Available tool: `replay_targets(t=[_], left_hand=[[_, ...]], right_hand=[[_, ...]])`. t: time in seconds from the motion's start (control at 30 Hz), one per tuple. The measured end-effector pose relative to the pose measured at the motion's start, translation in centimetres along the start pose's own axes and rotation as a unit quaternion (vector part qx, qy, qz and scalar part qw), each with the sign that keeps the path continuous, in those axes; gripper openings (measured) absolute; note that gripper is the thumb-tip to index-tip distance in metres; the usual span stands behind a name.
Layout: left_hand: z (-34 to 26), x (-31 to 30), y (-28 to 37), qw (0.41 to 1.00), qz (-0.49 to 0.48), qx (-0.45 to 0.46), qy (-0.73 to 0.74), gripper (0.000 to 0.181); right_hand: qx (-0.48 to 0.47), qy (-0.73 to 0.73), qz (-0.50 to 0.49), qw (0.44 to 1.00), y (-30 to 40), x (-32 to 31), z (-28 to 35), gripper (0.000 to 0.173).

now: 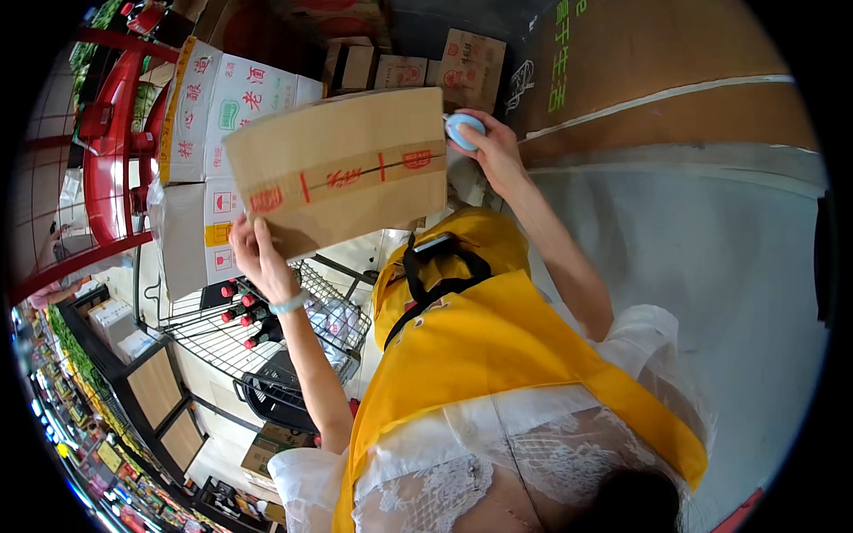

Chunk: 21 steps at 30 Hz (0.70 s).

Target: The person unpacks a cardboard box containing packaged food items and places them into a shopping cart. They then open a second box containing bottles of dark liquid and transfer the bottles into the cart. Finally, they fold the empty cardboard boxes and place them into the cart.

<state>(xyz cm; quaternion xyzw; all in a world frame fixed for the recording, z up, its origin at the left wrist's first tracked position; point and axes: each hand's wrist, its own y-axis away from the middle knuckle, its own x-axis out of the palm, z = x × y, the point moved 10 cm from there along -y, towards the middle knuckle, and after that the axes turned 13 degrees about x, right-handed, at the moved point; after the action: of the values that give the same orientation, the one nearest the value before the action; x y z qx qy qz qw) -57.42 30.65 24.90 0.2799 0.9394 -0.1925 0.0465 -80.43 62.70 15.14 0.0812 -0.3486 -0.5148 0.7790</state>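
Note:
A brown cardboard carton (pixel 333 143) is in front of me, tilted, with printed tape running across its face. My left hand (pixel 260 256) grips its lower left corner, thumb on the face. Beside the carton's right edge, my right hand (pixel 496 150) holds a small pale-blue oval tool (pixel 464 131), probably a mini box cutter. A short tip on it points at the carton. Whether the tip touches the cardboard I cannot tell. Behind the carton's left side stands a white printed carton (pixel 250 93).
Below my left forearm is a wire shopping cart (pixel 213 333) with several red-capped bottles (pixel 248 310) and a black basket (pixel 276 386). Small cartons (pixel 473 63) stand at the back. A large brown carton (pixel 653 73) borders the right. Red metal framing (pixel 116 166) rises at left.

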Motion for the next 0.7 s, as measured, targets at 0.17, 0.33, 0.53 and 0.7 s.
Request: replay_targets(t=[0.17, 0.33, 0.53, 0.7], left_hand=[[3.7, -3.6, 3.8, 0.989, -0.060, -0.133, 0.039, 0.018], [0.9, -1.1, 4.0, 0.986, -0.106, -0.081, -0.098, 0.039], [-4.0, 2.4, 1.7, 0.896, -0.059, 0.148, -0.414, 0.045], [-0.9, 4.3, 0.7, 0.991, -0.077, -0.073, -0.085, 0.041]], right_hand=[[0.002, 0.066, 0.065, 0.996, 0.7, 2.9, 2.4, 0.026], [-0.065, 0.145, 0.099, 0.982, 0.9, 5.2, 4.9, 0.024], [-0.103, 0.149, 0.068, 0.981, -1.9, 4.4, 6.2, 0.024], [-0.090, 0.148, 0.038, 0.984, -3.7, 3.7, 6.3, 0.024]])
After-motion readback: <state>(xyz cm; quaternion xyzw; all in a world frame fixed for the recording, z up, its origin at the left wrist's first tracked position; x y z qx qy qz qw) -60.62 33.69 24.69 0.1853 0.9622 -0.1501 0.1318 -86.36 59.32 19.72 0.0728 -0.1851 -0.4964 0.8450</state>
